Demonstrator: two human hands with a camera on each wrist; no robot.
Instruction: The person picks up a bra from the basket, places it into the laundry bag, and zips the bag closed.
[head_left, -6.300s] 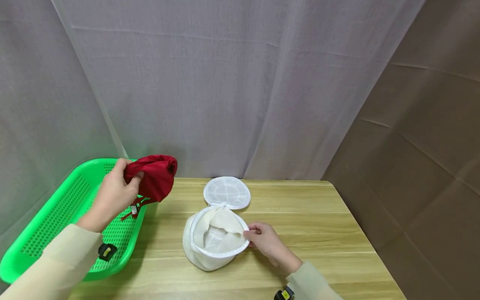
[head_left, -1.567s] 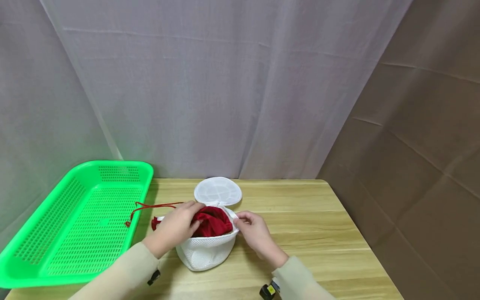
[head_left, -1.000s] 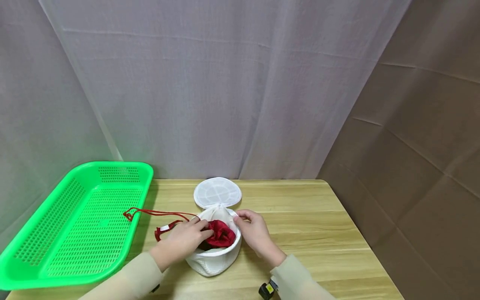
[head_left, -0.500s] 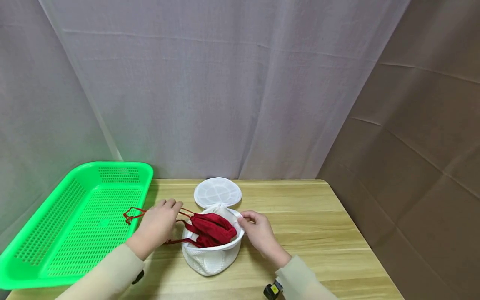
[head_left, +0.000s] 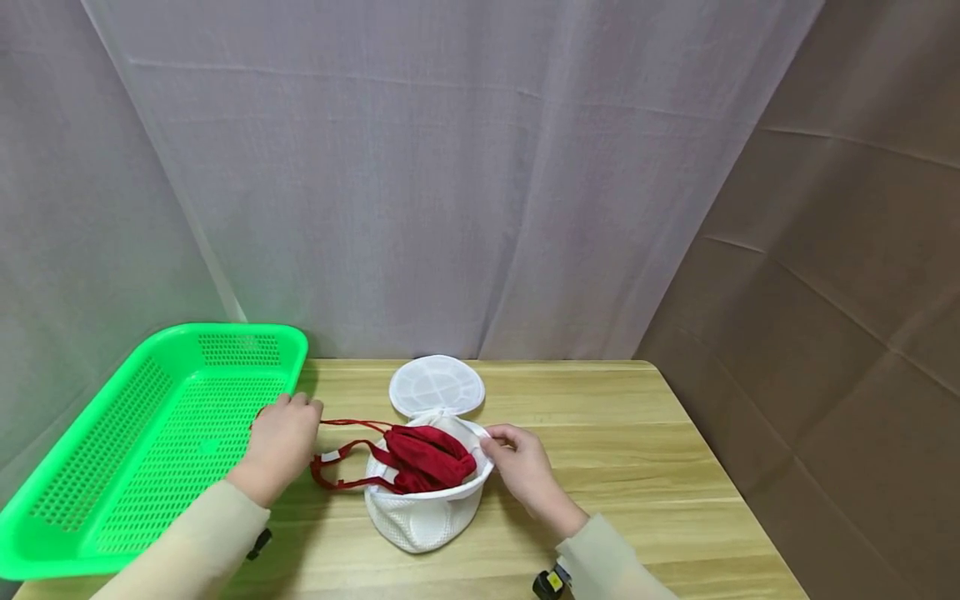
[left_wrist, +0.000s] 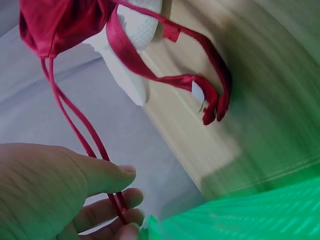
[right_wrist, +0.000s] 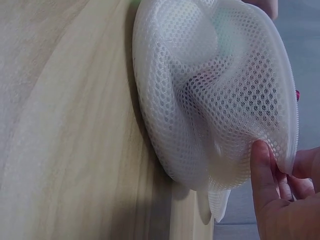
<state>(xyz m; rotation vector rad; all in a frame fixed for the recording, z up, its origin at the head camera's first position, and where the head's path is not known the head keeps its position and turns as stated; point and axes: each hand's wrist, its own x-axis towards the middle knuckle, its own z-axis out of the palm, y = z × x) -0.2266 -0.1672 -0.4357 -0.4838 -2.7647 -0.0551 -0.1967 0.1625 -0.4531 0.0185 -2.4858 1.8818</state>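
Note:
A red bra [head_left: 427, 458] lies with its cups in the white mesh laundry bag [head_left: 423, 525]. Its looped band [head_left: 324, 479] hangs out over the left side of the bag's mouth. My left hand [head_left: 281, 442], by the green basket's right rim, pinches the bra's thin red straps [left_wrist: 98, 145] between thumb and fingers. They run from the cups to that hand. On the right, my right hand [head_left: 525, 471] holds the bag's rim between thumb and fingers; the right wrist view shows the mesh side [right_wrist: 215, 100] and the zip along its edge. The round lid [head_left: 437, 385] is folded back behind the bag.
A green plastic basket [head_left: 292, 367] with perforated walls stands at the left, close to my left hand. The wooden table [head_left: 630, 467] extends to the right of the bag. Grey curtain [head_left: 375, 183] closes off the back, a brown one [head_left: 840, 292] the right.
Earlier my left hand carried the bra over from the basket and pushed it into the bag. It has since withdrawn leftward and taken the thin straps. My right hand keeps holding the rim.

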